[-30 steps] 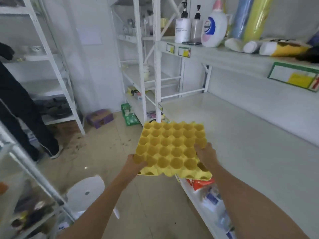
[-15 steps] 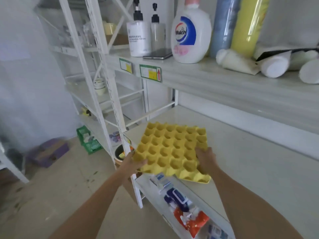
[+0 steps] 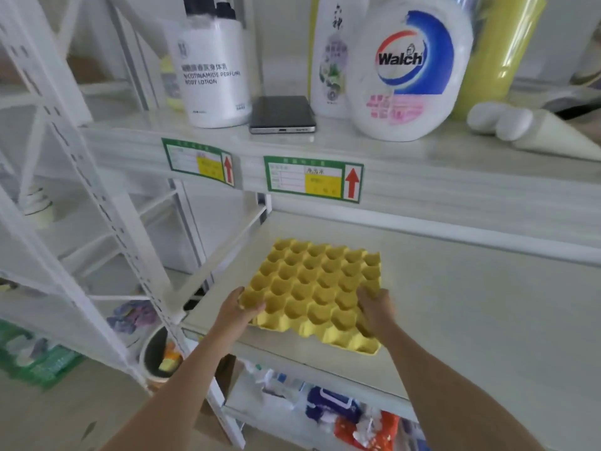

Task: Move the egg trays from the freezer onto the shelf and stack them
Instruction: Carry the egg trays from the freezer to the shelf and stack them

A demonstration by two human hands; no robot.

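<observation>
A yellow egg tray (image 3: 317, 289) with empty cups lies flat on the white middle shelf (image 3: 471, 320), near its front left corner. My left hand (image 3: 239, 309) grips the tray's near left corner, thumb on top. My right hand (image 3: 374, 305) holds the near right edge, fingers curled into the cups. Whether the tray fully rests on the shelf or is held just above it, I cannot tell. No other egg tray and no freezer are in view.
The upper shelf (image 3: 406, 157) carries a body lotion bottle (image 3: 214, 76), a phone (image 3: 281, 113), a Walch detergent bottle (image 3: 409, 73) and rolls. A white perforated upright (image 3: 107, 206) stands at left. Packets fill the lower shelf (image 3: 325, 415); a bucket (image 3: 159, 356) sits on the floor.
I have stepped up to the shelf. The tray has gone from in front of the shelf edge to over and down onto the middle shelf, both hands still on it.
</observation>
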